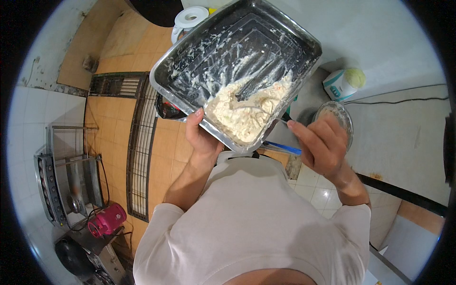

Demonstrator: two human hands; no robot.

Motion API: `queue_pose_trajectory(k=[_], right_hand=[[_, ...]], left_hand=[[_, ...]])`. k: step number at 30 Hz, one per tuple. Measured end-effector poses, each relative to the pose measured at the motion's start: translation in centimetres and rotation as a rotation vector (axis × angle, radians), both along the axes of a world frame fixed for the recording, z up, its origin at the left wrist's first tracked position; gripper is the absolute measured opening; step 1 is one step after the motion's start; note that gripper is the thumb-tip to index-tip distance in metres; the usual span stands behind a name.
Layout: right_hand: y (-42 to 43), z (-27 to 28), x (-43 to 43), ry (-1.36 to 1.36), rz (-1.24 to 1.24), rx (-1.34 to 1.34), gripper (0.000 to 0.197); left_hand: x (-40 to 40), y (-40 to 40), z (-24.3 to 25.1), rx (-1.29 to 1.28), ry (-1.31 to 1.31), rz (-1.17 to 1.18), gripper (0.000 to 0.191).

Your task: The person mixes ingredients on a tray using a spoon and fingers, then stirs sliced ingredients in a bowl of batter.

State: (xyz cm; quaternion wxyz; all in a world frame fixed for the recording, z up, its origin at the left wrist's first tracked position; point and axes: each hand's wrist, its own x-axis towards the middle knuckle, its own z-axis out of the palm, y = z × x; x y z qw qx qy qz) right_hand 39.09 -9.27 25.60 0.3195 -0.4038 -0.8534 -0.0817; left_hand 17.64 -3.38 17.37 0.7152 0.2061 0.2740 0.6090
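A rectangular stainless steel tray (228,60) is held tilted before my chest, its near corner lowest. My left hand (201,133) grips its near left rim with the thumb on top. A creamy, lumpy pale mixture (245,117) is gathered at the low corner, and white smears streak the tray's floor. My right hand (326,142) holds the dark handle of a utensil (285,117) whose metal end is in the mixture; its exact kind is unclear. Just beyond my right hand stands a round clear bowl (349,121) with residue on its wall.
A white and teal package (336,85) with a pale green round thing stands at the right by the wall. A white lidded jug (190,17) is behind the tray. A floor grate (140,149), a pink gas cylinder (107,220) and a metal stove frame (53,188) lie left.
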Motion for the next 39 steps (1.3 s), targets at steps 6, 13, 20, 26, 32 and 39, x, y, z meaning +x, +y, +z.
queue_pose_trajectory(k=[6, 13, 20, 26, 32, 39], right_hand=[[-1.5, -1.3, 1.0, -0.061, 0.043, 0.2, 0.04], [-1.1, -1.1, 1.4, -0.067, 0.058, 0.096, 0.038], [1.0, -0.2, 1.4, 0.071, -0.01, -0.005, 0.037], [1.4, -0.2, 1.4, 0.109, -0.015, -0.025, 0.036], [2.2, -0.1, 1.1, 0.036, 0.035, -0.036, 0.036], [2.6, 0.2, 0.9, 0.042, 0.039, -0.031, 0.036]], left_hand=[[0.6, -0.1, -0.8, 0.0, -0.025, 0.069, 0.065], [0.9, 0.1, -0.7, 0.011, -0.034, 0.102, 0.066], [0.4, 0.1, -0.6, 0.012, -0.022, 0.074, 0.067], [0.5, 0.0, -0.3, 0.017, -0.022, 0.049, 0.067], [0.2, 0.2, -0.3, -0.004, -0.025, 0.05, 0.067], [-0.2, 0.3, -0.3, 0.034, -0.017, 0.002, 0.067]])
